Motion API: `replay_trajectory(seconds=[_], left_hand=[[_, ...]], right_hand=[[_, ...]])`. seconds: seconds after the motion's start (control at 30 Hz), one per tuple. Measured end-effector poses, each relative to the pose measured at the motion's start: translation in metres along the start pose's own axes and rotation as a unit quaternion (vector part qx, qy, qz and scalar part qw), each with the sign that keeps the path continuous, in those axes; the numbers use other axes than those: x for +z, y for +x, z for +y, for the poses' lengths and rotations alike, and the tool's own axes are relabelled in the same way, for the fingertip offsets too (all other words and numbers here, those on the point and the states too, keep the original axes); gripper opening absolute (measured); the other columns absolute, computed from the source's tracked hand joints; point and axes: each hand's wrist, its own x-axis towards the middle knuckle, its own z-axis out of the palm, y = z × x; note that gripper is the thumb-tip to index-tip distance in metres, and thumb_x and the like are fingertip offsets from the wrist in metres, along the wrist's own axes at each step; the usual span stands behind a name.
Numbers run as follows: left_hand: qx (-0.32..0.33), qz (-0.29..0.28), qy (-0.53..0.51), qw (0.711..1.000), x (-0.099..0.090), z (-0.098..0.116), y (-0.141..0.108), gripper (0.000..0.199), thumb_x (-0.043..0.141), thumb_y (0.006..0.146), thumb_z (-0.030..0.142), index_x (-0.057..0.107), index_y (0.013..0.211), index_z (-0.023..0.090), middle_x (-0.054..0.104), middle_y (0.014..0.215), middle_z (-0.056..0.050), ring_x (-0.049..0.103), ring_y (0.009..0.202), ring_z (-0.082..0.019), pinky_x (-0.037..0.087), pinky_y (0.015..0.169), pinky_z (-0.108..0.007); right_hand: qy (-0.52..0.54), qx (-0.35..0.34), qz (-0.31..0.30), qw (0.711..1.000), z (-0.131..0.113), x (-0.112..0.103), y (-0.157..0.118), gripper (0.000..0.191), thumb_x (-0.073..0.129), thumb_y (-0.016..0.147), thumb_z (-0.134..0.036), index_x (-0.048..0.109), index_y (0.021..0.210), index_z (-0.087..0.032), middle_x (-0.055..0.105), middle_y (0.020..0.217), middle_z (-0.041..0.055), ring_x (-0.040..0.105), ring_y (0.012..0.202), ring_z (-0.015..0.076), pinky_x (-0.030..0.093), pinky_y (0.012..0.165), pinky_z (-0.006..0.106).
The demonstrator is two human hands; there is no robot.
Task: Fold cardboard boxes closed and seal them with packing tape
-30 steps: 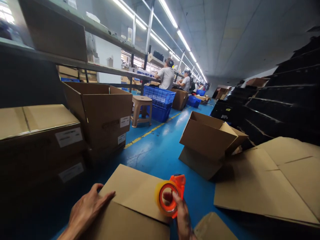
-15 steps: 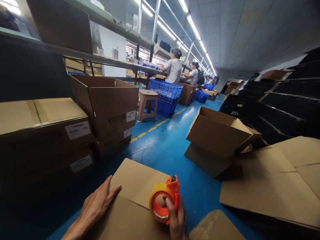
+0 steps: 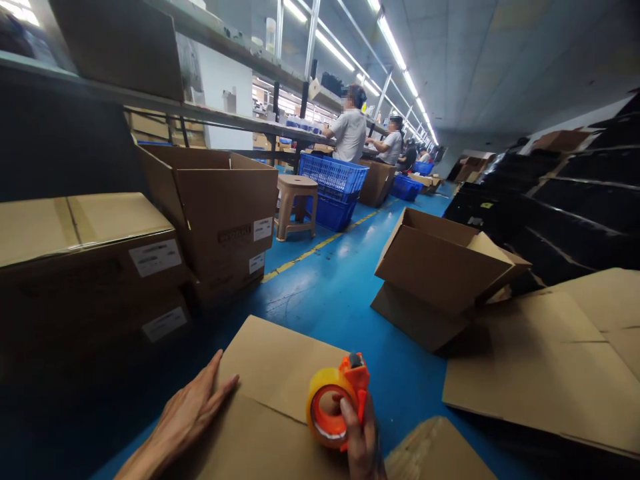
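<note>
A cardboard box point(image 3: 273, 373) lies in front of me at the bottom centre, its flaps folded flat. My left hand point(image 3: 193, 413) rests open and flat on the box's left side. My right hand point(image 3: 360, 443) grips an orange tape dispenser point(image 3: 337, 400) with a yellowish roll, held upright above the box's right edge. Another cardboard flap point(image 3: 430, 453) shows at the bottom right, beside my right hand.
Stacked labelled cartons point(image 3: 90, 260) and an open carton point(image 3: 215, 207) stand at left. An open box point(image 3: 440, 267) and flattened cardboard point(image 3: 550, 360) lie at right on the blue floor. Farther back are a plastic stool point(image 3: 296, 203), blue crates point(image 3: 333, 190) and seated workers point(image 3: 350, 133).
The view has shifted slightly. My right hand with the dispenser dropped a little, then moved slightly right. My left hand stays flat on the box.
</note>
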Motion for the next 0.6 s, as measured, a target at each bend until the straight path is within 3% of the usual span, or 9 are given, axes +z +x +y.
replay_trajectory(seconds=[0.1,0.23,0.4,0.6], left_hand=[[-0.009,-0.058,-0.068,0.996,0.001,-0.011,0.002,0.095,0.028,0.094,0.075,0.023,0.166,0.013,0.04,0.167,-0.01,0.042,0.152,-0.034,0.036,0.126,-0.051],[0.002,-0.018,-0.107,0.994,0.005,-0.022,0.005,0.095,0.03,0.092,0.08,0.03,0.165,0.019,0.039,0.169,-0.009,0.039,0.154,-0.035,0.033,0.128,-0.053],[0.009,-0.039,-0.077,0.996,0.008,-0.019,0.003,0.094,0.03,0.093,0.077,0.024,0.166,0.018,0.038,0.17,-0.009,0.039,0.154,-0.033,0.032,0.129,-0.049],[0.014,-0.031,-0.07,0.997,0.01,-0.019,0.003,0.091,0.033,0.095,0.074,0.026,0.165,0.016,0.041,0.168,-0.012,0.044,0.151,-0.033,0.037,0.126,-0.047]], right_hand=[[0.112,0.11,-0.047,0.987,-0.015,-0.005,0.015,0.039,0.066,0.088,-0.06,0.078,0.103,-0.027,0.078,0.117,0.0086,0.064,0.126,0.0352,0.053,0.106,0.045],[0.179,0.191,-0.1,0.96,-0.035,-0.01,0.037,0.048,0.062,0.087,-0.064,0.074,0.108,-0.023,0.078,0.107,0.008,0.064,0.124,0.0309,0.05,0.106,0.039],[0.179,0.203,-0.1,0.957,-0.041,-0.01,0.038,0.053,0.063,0.084,-0.066,0.07,0.111,-0.021,0.075,0.115,0.0096,0.06,0.128,0.0311,0.043,0.113,0.038],[0.157,0.19,-0.083,0.966,-0.03,-0.006,0.024,0.058,0.061,0.085,-0.072,0.074,0.11,-0.022,0.07,0.132,0.0116,0.059,0.132,0.0332,0.045,0.114,0.042]])
